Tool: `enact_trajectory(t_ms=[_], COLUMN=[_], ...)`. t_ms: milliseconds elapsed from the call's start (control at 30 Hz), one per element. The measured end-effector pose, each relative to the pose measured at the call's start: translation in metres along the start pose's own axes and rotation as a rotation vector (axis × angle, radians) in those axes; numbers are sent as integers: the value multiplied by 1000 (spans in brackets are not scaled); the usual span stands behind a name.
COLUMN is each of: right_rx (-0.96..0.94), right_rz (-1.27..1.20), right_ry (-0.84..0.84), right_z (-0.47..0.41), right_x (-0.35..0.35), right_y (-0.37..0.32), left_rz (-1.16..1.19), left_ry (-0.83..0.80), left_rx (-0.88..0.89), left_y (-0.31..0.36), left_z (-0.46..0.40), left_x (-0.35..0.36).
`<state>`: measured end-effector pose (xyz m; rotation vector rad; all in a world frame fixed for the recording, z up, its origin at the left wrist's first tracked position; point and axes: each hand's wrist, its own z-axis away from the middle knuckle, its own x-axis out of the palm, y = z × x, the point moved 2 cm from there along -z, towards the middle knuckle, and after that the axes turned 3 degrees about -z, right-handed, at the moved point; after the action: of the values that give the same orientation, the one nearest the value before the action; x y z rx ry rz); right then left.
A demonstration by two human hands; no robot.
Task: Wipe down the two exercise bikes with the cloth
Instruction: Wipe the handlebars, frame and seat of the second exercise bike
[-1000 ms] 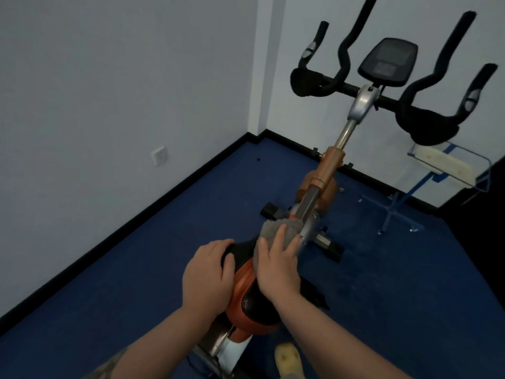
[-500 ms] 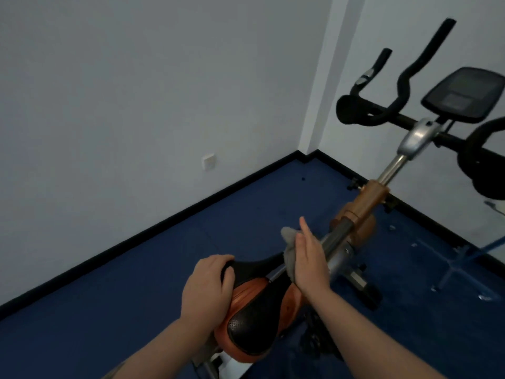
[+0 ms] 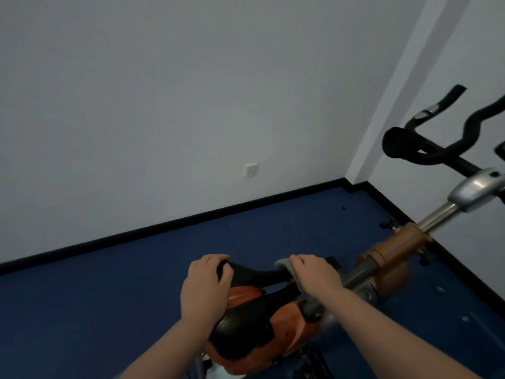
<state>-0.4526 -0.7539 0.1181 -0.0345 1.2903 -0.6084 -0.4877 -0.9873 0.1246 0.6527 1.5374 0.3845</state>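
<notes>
Cloth (image 3: 284,263), grey and bunched, sits under the right hand (image 3: 317,274) at the narrow front end of the saddle (image 3: 254,318); only a small fold of it shows past the fingertips on the side toward the left hand. The right hand lies palm down over it with fingers curled over the cloth and the saddle nose, pressing it onto the black top. Whether the thumb wraps underneath cannot be told, since the hand hides it.

The left hand (image 3: 206,285) grips the wide rear part of the same saddle, fingers hooked over its far edge and the palm on the black and orange padding. The two hands are near each other but apart, with a bare stretch of black saddle between them.

The saddle belongs to the exercise bike (image 3: 390,258), whose orange-brown frame and grey tube run from just beyond the right hand up toward the right. A silver post rises from the frame to a silver clamp (image 3: 475,188), and the black handlebars (image 3: 426,143) spread above it at the right edge of the view.

The bike stands on a blue floor (image 3: 109,296) edged by a black skirting. A pale wall carries a white socket (image 3: 250,170).
</notes>
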Motion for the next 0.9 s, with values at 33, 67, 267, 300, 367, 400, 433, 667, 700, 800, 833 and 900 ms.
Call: enact_trajectory(t_ms=[33, 67, 267, 300, 367, 400, 433, 667, 700, 800, 833, 900], right_rx=[-18, -66, -633, -721, -754, -715, -650, -597, -657, -841, -848, -769], right_rz=[154, 301, 471, 461, 424, 408, 420, 100, 53, 48, 36, 7], right_ry=[11, 44, 172, 93, -66, -96, -124, -144, -131, -209, -242, -274], right_z=[-1, 1, 24, 18, 4, -3, -8, -7, -4, -1, -5, -17], right_x=[2, 5, 24, 15, 1, -3, -2, 31, 36, 35, 32, 28], right_y=[-11, -25, -65, -55, -34, -29, -30, -122, -124, -111, -104, -104], left_rz=[-7, -17, -54, -60, -68, -62, -50, 72, 86, 77, 79, 86], left_ry=[10, 18, -26, -43, -47, -40, -31, 32, 26, -11, -24, -30], left_rx=[-11, -27, -95, -95, -95, -103, -116, -209, -215, -234, -248, -272], left_y=[0, 1, 3, 1, -4, -6, -6, -7, -9, -11, -11, -10], left_z=[1, 2, 23, 30, 45, 53, 59, 86, 91, 103, 105, 106], left_x=[0, 0, 1, 1, 2, 3, 4, 9, 9, 8, 8, 8])
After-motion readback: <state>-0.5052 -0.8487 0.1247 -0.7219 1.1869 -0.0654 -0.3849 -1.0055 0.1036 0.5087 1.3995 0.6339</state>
